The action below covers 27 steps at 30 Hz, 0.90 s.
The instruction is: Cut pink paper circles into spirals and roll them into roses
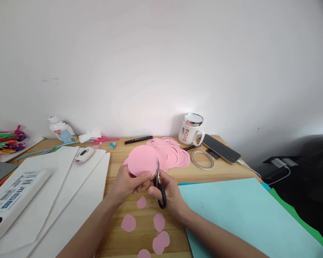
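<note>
Two hands were observed in the head view, close together but each with its own hold, above the middle of a wooden table (144,224). The left hand (130,181) was clamped on a pink paper disc (142,159), thumb on top at the near edge. The right hand (169,190) was closed around the handles of black-handled scissors (162,197), blades pointing to the far side and standing at the right edge of the disc; whether paper lay between the blades could not be told.

Several small pink pieces (128,223) lay on the near part of the table, below the hands. Just beyond the disc, to the far right, a heap of pink offcuts (174,154) was noted, ring-like strips among them. A black marker (138,140) lay at the far edge, left of a white mug (187,132) that stood upright. Right of the heap were a pale ring (204,167) and, farther right, a dark phone (222,148) with a white cable attached.

On the near right lay a light blue sheet (231,211), its left edge beneath the right forearm. White sheets (88,200) covered the near left, with a white box (16,197) resting on them
</note>
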Available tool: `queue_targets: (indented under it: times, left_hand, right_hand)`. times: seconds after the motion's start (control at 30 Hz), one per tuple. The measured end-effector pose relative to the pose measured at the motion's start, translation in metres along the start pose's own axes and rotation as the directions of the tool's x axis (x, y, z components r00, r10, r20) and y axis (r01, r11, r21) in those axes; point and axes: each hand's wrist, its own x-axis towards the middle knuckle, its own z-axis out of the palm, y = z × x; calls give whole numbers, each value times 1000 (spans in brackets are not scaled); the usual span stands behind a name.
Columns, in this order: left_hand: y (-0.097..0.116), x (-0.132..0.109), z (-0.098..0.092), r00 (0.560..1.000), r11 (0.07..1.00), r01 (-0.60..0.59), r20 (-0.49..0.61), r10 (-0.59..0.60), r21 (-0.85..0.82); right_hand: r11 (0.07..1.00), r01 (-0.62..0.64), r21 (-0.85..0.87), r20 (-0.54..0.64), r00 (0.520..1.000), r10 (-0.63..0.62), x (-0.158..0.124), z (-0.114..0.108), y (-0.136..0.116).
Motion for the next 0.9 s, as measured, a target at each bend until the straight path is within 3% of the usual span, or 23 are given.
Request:
queue_targets:
  times: [0.17, 0.37, 0.53, 0.9]
  left_hand:
    - [2, 0, 0, 1000, 1000, -14, -9, 14, -28]
    - [1, 0, 3, 998, 996, 7, 55, -2, -91]
    - [-2, 0, 4, 1000, 999, 0, -9, -1, -50]
    - [5, -1, 1, 1000, 1000, -12, 23, 12, 7]
  right_hand:
    - [999, -50, -18, -33, 998, 49, -1, 0, -1]
    - [999, -33, 8, -15, 999, 33, 0, 3, 1]
    - [999, -30, 19, -9, 999, 31, 0, 3, 2]
    - [999, 51, 9, -42, 998, -50, 1, 3, -6]
